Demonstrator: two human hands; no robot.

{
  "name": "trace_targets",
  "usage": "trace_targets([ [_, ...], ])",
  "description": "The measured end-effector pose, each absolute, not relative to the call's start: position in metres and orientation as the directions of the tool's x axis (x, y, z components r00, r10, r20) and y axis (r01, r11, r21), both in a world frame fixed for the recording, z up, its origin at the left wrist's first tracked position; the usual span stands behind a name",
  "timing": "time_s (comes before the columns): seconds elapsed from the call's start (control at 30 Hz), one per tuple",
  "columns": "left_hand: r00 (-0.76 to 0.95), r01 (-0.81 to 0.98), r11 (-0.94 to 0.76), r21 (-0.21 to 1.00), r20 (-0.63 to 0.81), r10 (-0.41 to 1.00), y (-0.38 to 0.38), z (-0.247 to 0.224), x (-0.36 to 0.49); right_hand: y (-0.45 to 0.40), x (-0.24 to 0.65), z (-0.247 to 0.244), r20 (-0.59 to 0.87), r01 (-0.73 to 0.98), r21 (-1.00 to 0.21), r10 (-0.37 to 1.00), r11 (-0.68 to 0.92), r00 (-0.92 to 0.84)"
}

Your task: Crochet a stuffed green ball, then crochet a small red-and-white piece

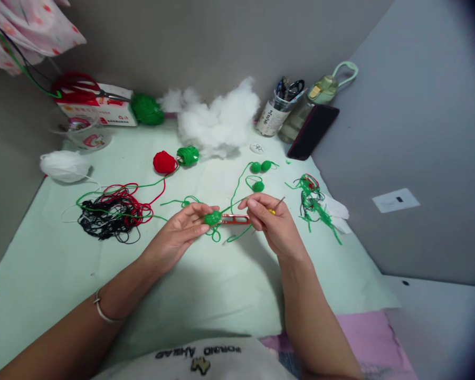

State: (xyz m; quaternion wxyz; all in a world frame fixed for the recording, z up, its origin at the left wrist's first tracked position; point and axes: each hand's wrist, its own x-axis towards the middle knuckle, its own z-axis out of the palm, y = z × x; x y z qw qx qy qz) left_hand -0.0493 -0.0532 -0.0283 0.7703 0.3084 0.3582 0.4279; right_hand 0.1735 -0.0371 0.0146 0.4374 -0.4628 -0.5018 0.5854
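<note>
Three round green yarn balls [258, 186] formed, far; left hand [180, 228] pinches a fourth ball [212, 218], strand [233, 205] uncut; right hand [269, 221] grips slim yellow-and-metal tool [272, 211].

At the back of the table [237, 295], stuffing [219, 119] lies between the back skein [147, 109] and the jar [272, 119]. Left of that skein is a box [114, 113], scissors [75, 87] on it, a cup [89, 138] before it. Pens [287, 89] stand in the jar; right of it are a bottle [298, 119] and phone [314, 132]. Before the stuffing, leftward, sit 2 skeins [165, 162]; 3 balls [255, 167] lie before the jar. The tangle [108, 214] is left of the hands, scraps [311, 192] right. The left hand [192, 224] holds 1 ball [212, 218], the right hand [263, 214] the hook [280, 204].
</note>
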Motion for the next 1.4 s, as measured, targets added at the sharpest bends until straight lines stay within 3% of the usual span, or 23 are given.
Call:
trace_targets([
  [0.17,0.426,-0.462,0.507,0.727,-0.319,0.846,-0.054,-0.022,-0.05,-0.035,0.18,0.015,-0.082,-0.046,-0.995,0.989,-0.089,-0.123],
  [0.27,0.432,-0.425,0.479,0.768,-0.292,0.853,-0.056,-0.022,-0.048,-0.036,0.179,0.017,-0.075,0.004,-0.997,0.984,-0.076,-0.163],
  [0.43,0.352,-0.256,0.329,0.909,-0.229,0.908,-0.06,-0.026,-0.043,-0.044,0.168,0.02,-0.157,0.128,-0.985,0.904,-0.115,-0.398],
  [0.53,0.317,-0.101,0.142,0.985,-0.104,0.943,-0.062,-0.027,-0.04,-0.048,0.163,0.021,-0.142,0.106,-0.989,0.864,-0.103,-0.483],
  [0.6,0.387,-0.026,0.107,0.994,-0.089,0.918,-0.064,-0.027,-0.039,-0.048,0.162,0.022,-0.112,0.072,-0.994,0.871,-0.088,-0.479],
  [0.7,0.518,-0.104,0.328,0.939,-0.231,0.824,-0.066,-0.026,-0.037,-0.046,0.165,0.024,-0.097,0.051,-0.995,0.91,-0.083,-0.403],
  [0.83,0.58,-0.34,0.598,0.725,-0.339,0.741,-0.064,-0.024,-0.039,-0.041,0.179,0.026,-0.079,0.054,-0.996,0.964,-0.068,-0.253],
  [0.97,0.528,-0.433,0.627,0.648,-0.381,0.759,-0.059,-0.022,-0.043,-0.032,0.202,0.022,-0.033,0.016,-0.999,0.999,-0.033,0.007],
  [1.07,0.469,-0.512,0.608,0.607,-0.396,0.789,-0.058,-0.024,-0.044,-0.026,0.212,0.016,0.12,0.213,-0.975,0.966,0.071,0.23],
  [1.13,0.457,-0.542,0.6,0.588,-0.393,0.798,-0.057,-0.026,-0.043,-0.026,0.209,0.013,0.198,0.341,-0.935,0.941,0.097,0.274],
  [1.23,0.483,-0.532,0.596,0.602,-0.363,0.797,-0.057,-0.025,-0.043,-0.031,0.193,0.011,0.115,0.324,-0.944,0.982,0.062,0.148],
  [1.4,0.515,-0.492,0.574,0.654,-0.314,0.798,-0.057,-0.022,-0.043,-0.044,0.163,0.008,-0.126,0.209,-0.976,0.947,-0.065,-0.297],
])
